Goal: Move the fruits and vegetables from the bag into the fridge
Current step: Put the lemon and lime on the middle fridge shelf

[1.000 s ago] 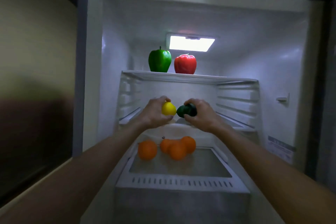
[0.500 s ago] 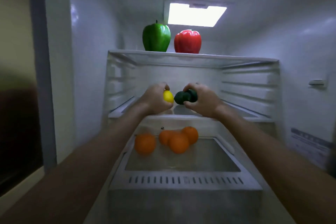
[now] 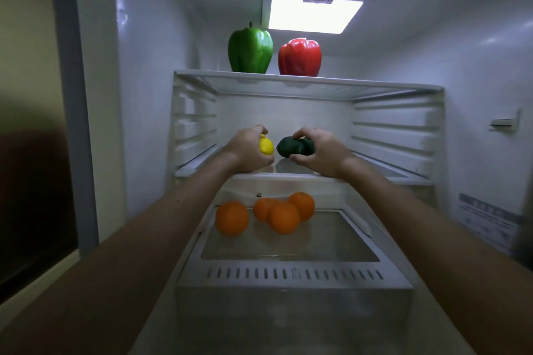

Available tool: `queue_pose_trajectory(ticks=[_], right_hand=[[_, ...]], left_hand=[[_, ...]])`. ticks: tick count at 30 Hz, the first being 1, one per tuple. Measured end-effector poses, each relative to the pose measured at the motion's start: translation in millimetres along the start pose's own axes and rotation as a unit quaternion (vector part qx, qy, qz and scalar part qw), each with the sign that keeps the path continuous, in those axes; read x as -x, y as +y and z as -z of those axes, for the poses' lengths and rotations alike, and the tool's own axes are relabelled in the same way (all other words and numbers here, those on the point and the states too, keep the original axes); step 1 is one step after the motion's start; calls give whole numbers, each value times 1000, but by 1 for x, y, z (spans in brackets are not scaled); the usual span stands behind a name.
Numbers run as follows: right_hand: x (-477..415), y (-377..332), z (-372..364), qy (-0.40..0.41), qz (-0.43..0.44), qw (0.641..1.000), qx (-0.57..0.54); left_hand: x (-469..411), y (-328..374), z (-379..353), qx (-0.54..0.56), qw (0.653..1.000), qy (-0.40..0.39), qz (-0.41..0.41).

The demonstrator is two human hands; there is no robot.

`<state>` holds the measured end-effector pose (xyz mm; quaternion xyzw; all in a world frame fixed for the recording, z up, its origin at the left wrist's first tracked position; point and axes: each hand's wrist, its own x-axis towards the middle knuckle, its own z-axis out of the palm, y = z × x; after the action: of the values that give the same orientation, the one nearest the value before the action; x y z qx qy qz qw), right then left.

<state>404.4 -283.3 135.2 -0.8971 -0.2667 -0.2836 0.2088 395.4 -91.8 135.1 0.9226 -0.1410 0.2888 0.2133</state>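
Note:
Both arms reach into the open fridge. My left hand grips a yellow lemon just above the middle shelf. My right hand grips a dark green avocado beside it, low over the same shelf. The two fruits are a small gap apart. A green bell pepper and a red bell pepper stand on the top shelf. Several oranges lie on the glass cover of the bottom drawer. The bag is out of view.
The fridge lamp glows at the back of the ceiling. Ribbed side walls flank the middle shelf. A vented drawer front sits below the oranges. A dim wall lies to the left of the fridge.
The view has closed in on the fridge. Both hands have pushed deeper and lower onto the middle shelf, still holding the lemon and the avocado.

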Motion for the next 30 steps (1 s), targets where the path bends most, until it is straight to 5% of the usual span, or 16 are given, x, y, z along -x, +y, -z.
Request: queue_pose_trajectory(ticks=[9, 30], right_hand=[[15, -15, 7, 71, -43, 996, 28], [178, -68, 56, -38, -1, 993, 109]], left_hand=[[32, 10, 37, -36, 999, -10, 20], [221, 81, 86, -34, 998, -34, 33]])
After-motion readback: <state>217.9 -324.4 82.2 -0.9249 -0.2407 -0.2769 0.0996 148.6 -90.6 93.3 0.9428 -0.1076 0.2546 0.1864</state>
